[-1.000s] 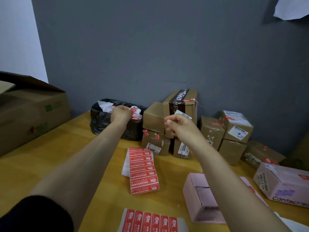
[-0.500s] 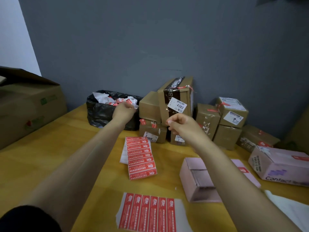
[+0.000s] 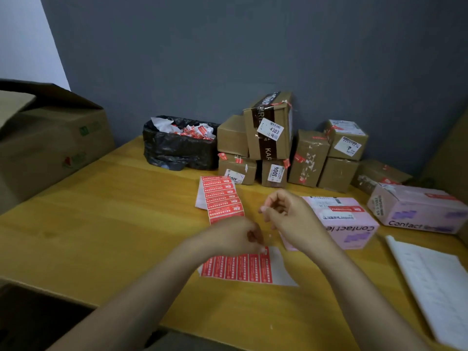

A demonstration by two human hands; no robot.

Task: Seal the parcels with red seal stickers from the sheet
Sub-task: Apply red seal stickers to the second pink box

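Hands over two sheets of red seal stickers, with ten parcels on one table (image 3: pixel 101 224).
Left hand (image 3: pixel 238 236) was curled and pinched the upper right corner of the near sticker sheet (image 3: pixel 243 268), which showed six stickers and lay close to the table's front edge. Right hand (image 3: pixel 291 219) hung curled just above; whether it held anything could not be told. Second sheet (image 3: pixel 221 198) lay behind. Two pink parcels (image 3: pixel 349 224) read "Contact". Eight brown parcels (image 3: pixel 307 158) stood at the wall, two labelled "4303" and "3004". Bare wood lay leftward, up to one large carton (image 3: pixel 50 138).
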